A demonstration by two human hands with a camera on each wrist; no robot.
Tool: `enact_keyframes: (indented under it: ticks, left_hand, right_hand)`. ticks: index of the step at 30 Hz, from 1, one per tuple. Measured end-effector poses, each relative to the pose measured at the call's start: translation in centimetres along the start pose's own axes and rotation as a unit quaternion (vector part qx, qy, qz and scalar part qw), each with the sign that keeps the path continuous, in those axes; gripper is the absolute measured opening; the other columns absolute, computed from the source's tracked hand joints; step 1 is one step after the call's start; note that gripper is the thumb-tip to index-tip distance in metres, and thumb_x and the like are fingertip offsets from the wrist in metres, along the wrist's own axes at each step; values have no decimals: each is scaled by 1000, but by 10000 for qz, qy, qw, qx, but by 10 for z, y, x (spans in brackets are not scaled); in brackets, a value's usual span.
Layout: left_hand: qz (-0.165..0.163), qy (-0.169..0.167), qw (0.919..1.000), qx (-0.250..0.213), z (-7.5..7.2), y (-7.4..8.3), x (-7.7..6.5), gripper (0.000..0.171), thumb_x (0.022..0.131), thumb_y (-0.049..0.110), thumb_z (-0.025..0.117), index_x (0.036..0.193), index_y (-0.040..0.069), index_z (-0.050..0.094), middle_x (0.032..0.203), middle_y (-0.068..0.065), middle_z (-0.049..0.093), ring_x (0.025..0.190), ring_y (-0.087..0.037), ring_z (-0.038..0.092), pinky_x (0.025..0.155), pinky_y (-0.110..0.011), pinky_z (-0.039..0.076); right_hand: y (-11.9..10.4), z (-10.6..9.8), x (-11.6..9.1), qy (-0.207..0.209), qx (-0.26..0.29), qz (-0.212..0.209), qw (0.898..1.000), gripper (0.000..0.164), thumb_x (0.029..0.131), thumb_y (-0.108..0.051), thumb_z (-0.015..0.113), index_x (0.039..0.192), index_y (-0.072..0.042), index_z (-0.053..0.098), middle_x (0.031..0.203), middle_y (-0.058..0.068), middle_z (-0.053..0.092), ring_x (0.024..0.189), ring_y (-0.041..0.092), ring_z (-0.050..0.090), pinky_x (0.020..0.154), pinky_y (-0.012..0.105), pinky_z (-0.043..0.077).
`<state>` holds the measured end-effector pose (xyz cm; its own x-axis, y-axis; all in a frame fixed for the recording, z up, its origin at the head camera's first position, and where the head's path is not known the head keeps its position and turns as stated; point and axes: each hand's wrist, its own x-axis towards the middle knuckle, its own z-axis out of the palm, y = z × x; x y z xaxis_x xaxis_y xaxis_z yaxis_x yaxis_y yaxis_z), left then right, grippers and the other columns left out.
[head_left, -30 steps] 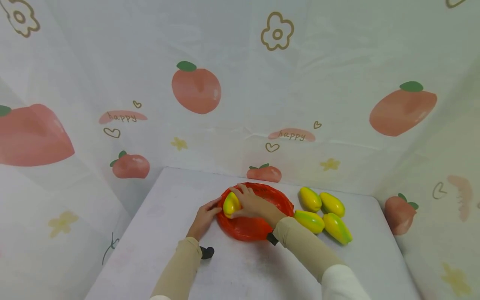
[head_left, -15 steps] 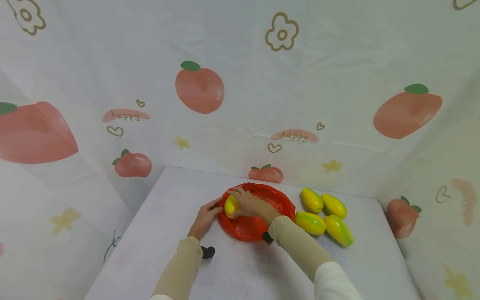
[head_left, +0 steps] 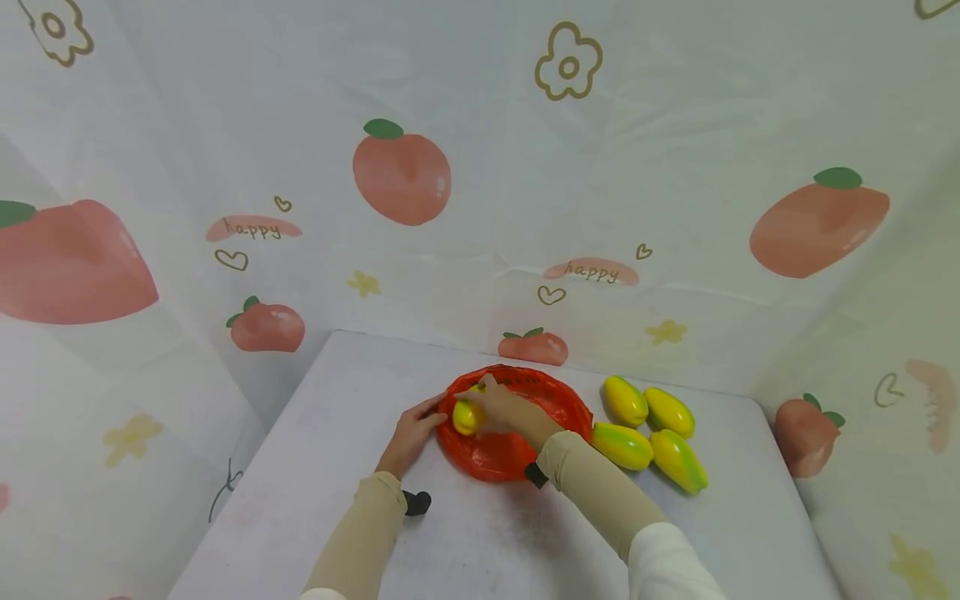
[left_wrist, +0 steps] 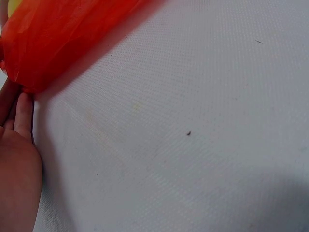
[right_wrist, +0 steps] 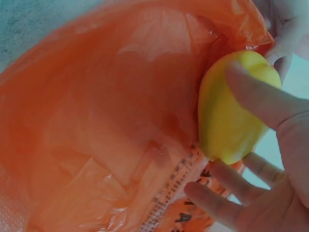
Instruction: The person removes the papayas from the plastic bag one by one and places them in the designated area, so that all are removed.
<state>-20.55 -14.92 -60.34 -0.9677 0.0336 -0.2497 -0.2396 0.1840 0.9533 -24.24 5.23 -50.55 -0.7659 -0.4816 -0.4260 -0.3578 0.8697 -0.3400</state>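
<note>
A round-mouthed red plastic bag (head_left: 491,458) lies spread open on the white table. Inside its left part sits a glossy yellow-green fruit, mango-like in shape (head_left: 467,419). My right hand (head_left: 506,412) is over the bag with its fingers spread. In the right wrist view, the thumb (right_wrist: 260,96) touches the fruit's upper side, while two fingertips lie close to its lower end. At the bag's left rim, my left hand (head_left: 408,433) pinches the plastic edge. The left wrist view shows its fingers (left_wrist: 24,113) against the red plastic (left_wrist: 63,43); part of that hand is cut off.
Several similar yellow-green fruits (head_left: 621,446) lie on the table to the right of the bag. A white patterned curtain (head_left: 480,208) surrounds the table (head_left: 360,375) at the back and sides. Dark wrist camera mounts (head_left: 417,502) stick out from the arms.
My right hand has loosened around the fruit, its fingers now spread, and the fruit has settled slightly lower in the bag. The left hand stays at the rim.
</note>
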Motion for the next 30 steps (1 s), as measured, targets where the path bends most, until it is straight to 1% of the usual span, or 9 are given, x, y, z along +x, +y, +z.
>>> enact_keyframes:
  ticks: [4, 7, 12, 16, 21, 25, 30]
  left_hand:
    - [-4, 44, 10000, -33, 1, 0, 1, 46, 101, 26, 61, 146, 26, 57, 157, -2, 51, 152, -28, 39, 125, -50, 34]
    - [32, 77, 9999, -79, 1, -1, 2, 45, 100, 25, 61, 146, 25, 58, 156, -2, 52, 152, -27, 41, 125, -48, 35]
    - [143, 118, 9998, -90, 2, -2, 2, 45, 100, 22, 61, 145, 21, 59, 155, -6, 53, 150, -29, 42, 125, -49, 35]
    - [128, 117, 9998, -124, 1, -2, 3, 46, 99, 21, 61, 145, 21, 59, 155, -5, 54, 150, -28, 43, 125, -48, 35]
    - [87, 84, 9999, -37, 1, -4, 3, 45, 100, 24, 61, 145, 25, 59, 155, -3, 53, 150, -28, 42, 124, -49, 36]
    - [91, 62, 9999, 69, 1, -3, 2, 46, 100, 26, 60, 146, 27, 58, 156, -3, 52, 151, -29, 41, 124, -51, 35]
    - [63, 4, 10000, 67, -1, -3, 1, 45, 100, 30, 60, 146, 29, 58, 156, -1, 52, 151, -29, 40, 125, -52, 35]
  right_hand:
    - [1, 0, 0, 31, -161, 140, 9998, 71, 94, -23, 72, 153, -46, 40, 163, 17, 26, 148, 43, 36, 101, 61, 55]
    - [3, -1, 0, 136, -201, 13, 9997, 68, 92, -24, 74, 151, -41, 44, 161, 12, 31, 148, 41, 34, 101, 61, 56]
    - [5, -2, 1, 350, -233, -373, 9984, 69, 87, -20, 81, 147, -31, 50, 156, 2, 46, 145, 33, 37, 102, 54, 57]
    - [6, -2, 1, 374, -315, -437, 9978, 70, 86, -21, 81, 147, -28, 50, 149, 0, 53, 141, 27, 41, 104, 49, 57]
    - [7, -4, -1, 411, -231, -431, 9980, 70, 86, -26, 81, 148, -26, 49, 150, 1, 53, 141, 27, 42, 108, 48, 54]
    - [7, -9, -6, 550, -267, -587, 9964, 69, 86, -31, 82, 147, -24, 50, 148, 1, 54, 139, 27, 43, 113, 46, 51]
    - [6, -15, -13, 667, -210, -671, 9953, 71, 85, -34, 82, 147, -24, 49, 149, 2, 52, 139, 29, 42, 110, 48, 53]
